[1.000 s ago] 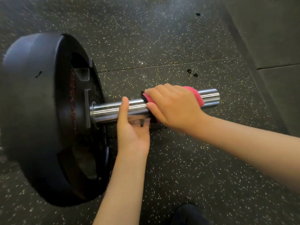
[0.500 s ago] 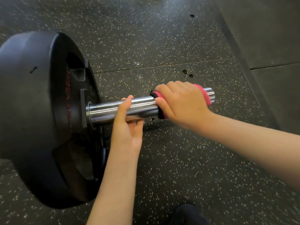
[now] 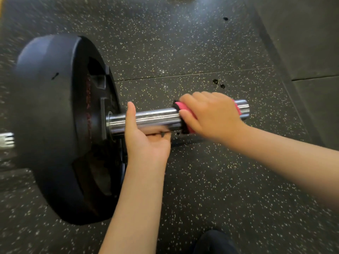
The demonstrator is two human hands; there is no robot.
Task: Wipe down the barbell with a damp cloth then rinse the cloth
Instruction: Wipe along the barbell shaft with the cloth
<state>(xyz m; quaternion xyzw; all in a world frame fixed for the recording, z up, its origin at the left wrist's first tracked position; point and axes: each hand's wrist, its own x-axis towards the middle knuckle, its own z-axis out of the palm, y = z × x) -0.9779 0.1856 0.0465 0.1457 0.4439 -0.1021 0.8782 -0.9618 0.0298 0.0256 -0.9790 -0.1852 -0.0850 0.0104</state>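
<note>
The barbell's chrome sleeve (image 3: 157,117) sticks out to the right of a big black weight plate (image 3: 53,121). A pink cloth with a dark edge (image 3: 184,108) is wrapped round the sleeve near its free end. My right hand (image 3: 211,114) grips that cloth from above, fingers curled over the bar. My left hand (image 3: 146,142) holds the sleeve from below, close to the plate, with its thumb up across the front of the chrome. Its fingers are hidden behind the bar.
The floor is dark speckled rubber matting (image 3: 183,43) with a seam running across behind the bar. A few dark wet spots (image 3: 218,83) lie beyond the sleeve. A plain grey surface (image 3: 311,43) lies at the right. A dark shoe tip (image 3: 214,242) shows at the bottom.
My right hand slid the cloth outward toward the sleeve's end, then slightly back. My left hand stayed under the sleeve near the plate.
</note>
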